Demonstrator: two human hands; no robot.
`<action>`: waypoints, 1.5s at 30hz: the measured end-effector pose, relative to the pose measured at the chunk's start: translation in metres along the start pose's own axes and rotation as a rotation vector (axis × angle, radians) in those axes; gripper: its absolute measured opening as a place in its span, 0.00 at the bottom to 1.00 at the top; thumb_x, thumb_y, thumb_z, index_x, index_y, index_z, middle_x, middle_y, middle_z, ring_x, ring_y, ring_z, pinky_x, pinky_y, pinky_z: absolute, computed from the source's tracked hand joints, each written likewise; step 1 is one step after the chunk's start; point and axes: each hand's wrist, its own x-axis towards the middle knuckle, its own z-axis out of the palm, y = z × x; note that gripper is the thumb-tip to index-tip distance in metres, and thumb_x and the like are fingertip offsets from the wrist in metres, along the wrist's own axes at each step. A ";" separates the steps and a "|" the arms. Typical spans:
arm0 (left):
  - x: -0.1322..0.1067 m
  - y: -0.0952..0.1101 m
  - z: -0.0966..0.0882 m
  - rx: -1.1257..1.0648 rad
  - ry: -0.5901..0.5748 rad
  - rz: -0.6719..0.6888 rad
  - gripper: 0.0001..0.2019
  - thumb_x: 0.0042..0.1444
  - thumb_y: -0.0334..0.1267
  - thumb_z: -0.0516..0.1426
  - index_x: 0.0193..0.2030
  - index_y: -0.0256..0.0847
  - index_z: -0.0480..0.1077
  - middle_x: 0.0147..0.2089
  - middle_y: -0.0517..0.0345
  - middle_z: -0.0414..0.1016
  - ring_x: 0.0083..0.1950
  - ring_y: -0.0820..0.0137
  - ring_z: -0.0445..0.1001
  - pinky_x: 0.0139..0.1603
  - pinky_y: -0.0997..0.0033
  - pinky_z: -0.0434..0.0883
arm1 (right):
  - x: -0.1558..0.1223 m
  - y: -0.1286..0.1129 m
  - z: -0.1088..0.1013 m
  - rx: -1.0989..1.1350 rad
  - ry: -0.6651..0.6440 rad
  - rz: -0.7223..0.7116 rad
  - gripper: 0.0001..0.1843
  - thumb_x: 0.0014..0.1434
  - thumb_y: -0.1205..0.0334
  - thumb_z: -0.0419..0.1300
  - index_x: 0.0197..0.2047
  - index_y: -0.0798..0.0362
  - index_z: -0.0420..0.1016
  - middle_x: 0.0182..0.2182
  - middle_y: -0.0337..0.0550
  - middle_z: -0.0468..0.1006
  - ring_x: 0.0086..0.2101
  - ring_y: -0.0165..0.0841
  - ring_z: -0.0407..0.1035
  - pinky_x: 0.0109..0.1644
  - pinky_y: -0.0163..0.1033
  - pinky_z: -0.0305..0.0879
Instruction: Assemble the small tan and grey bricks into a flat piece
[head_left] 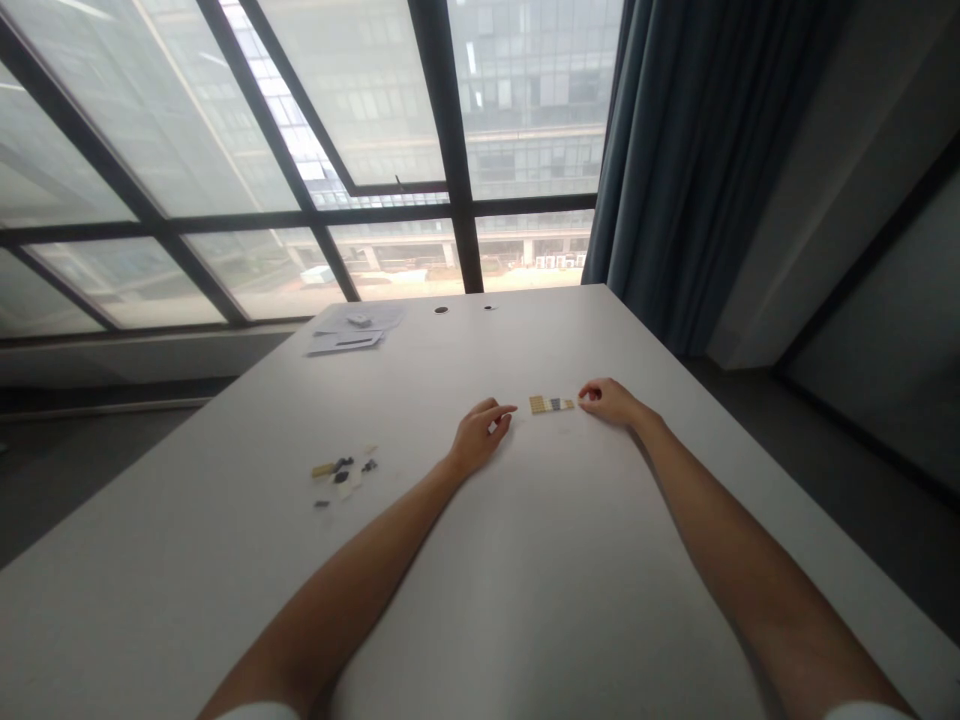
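A small flat assembly of building-brick-like pieces [551,404], tan at its left end and grey and white further right, lies on the white table between my hands. My left hand [477,436] rests just left of it, index finger stretched out and thumb apart, holding nothing. At the assembly's right end, my right hand [609,401] has thumb and index finger pinched together. Something tiny and pale shows at those fingertips, too small to name. Loose pieces in tan, grey, black and white [342,477] lie scattered to the left of my left forearm.
Sheets of paper [349,328] with a small white object on top lie at the table's far left corner. Two dark round spots [441,310] show near the far edge. Behind the table stand large windows, with a blue curtain [675,180] at the right.
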 end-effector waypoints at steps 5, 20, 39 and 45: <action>0.000 -0.001 0.000 0.000 0.004 0.000 0.14 0.67 0.38 0.52 0.52 0.44 0.77 0.34 0.58 0.70 0.34 0.73 0.68 0.39 0.72 0.67 | 0.002 0.004 0.001 0.029 -0.042 -0.019 0.14 0.53 0.58 0.63 0.41 0.55 0.82 0.28 0.39 0.75 0.28 0.29 0.65 0.32 0.33 0.58; 0.001 0.001 -0.001 -0.008 0.009 0.000 0.14 0.68 0.39 0.52 0.51 0.43 0.78 0.35 0.57 0.71 0.35 0.73 0.68 0.39 0.72 0.67 | -0.002 -0.015 0.000 -0.057 0.005 0.069 0.09 0.51 0.68 0.62 0.35 0.56 0.83 0.30 0.42 0.80 0.29 0.29 0.68 0.32 0.32 0.59; 0.001 0.000 0.000 0.005 0.005 0.006 0.13 0.67 0.36 0.52 0.51 0.43 0.78 0.35 0.57 0.72 0.35 0.72 0.69 0.40 0.72 0.67 | -0.004 -0.023 0.002 -0.068 0.000 0.086 0.09 0.52 0.67 0.62 0.36 0.55 0.82 0.30 0.42 0.80 0.29 0.29 0.68 0.32 0.32 0.58; 0.001 0.001 0.000 0.003 0.008 0.005 0.13 0.67 0.37 0.52 0.50 0.43 0.78 0.35 0.57 0.72 0.35 0.73 0.69 0.39 0.72 0.67 | -0.003 -0.022 0.002 -0.069 0.001 0.074 0.09 0.52 0.68 0.61 0.36 0.55 0.82 0.30 0.42 0.80 0.29 0.29 0.69 0.33 0.32 0.59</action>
